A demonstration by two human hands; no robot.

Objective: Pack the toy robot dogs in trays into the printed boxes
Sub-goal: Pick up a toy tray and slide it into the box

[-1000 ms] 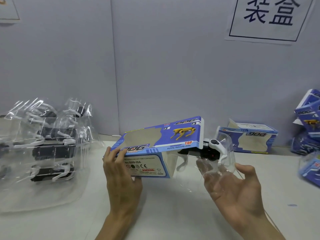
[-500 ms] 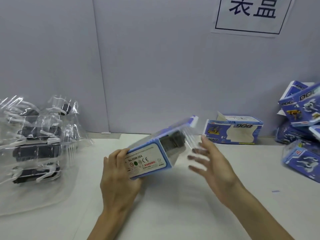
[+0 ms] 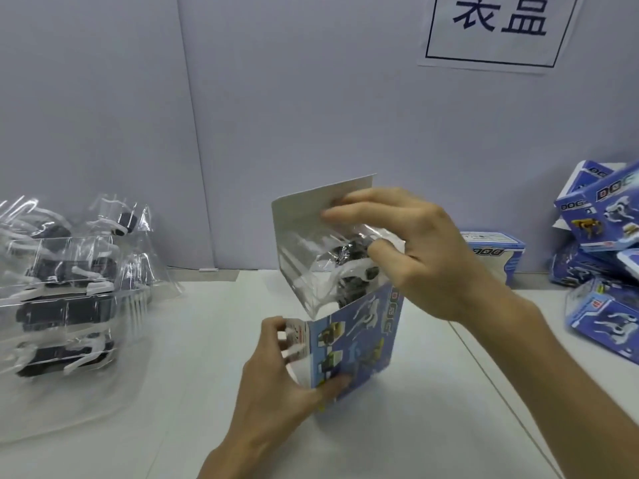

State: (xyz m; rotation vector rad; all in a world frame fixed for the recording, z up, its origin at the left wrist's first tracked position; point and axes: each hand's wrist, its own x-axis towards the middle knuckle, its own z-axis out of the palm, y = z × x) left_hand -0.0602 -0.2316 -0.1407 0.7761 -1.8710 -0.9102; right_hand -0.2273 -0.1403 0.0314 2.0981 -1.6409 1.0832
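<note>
A blue printed box [image 3: 359, 337] stands upright on the table with its top flap [image 3: 311, 205] raised. My left hand [image 3: 287, 382] grips its lower left corner. A clear plastic tray [image 3: 311, 271] holding a black and white toy robot dog [image 3: 352, 271] sticks out of the open top. My right hand [image 3: 415, 250] is over the box opening, its fingers curled onto the tray and touching the flap.
A stack of clear trays with toy dogs [image 3: 65, 295] sits at the left. One printed box [image 3: 494, 254] lies by the back wall. A pile of printed boxes [image 3: 601, 264] is at the right. A paper sign [image 3: 498, 29] hangs on the wall.
The box has turned from lying tilted to standing upright with its open end on top. My right hand has come from beside the box onto the tray at the opening.
</note>
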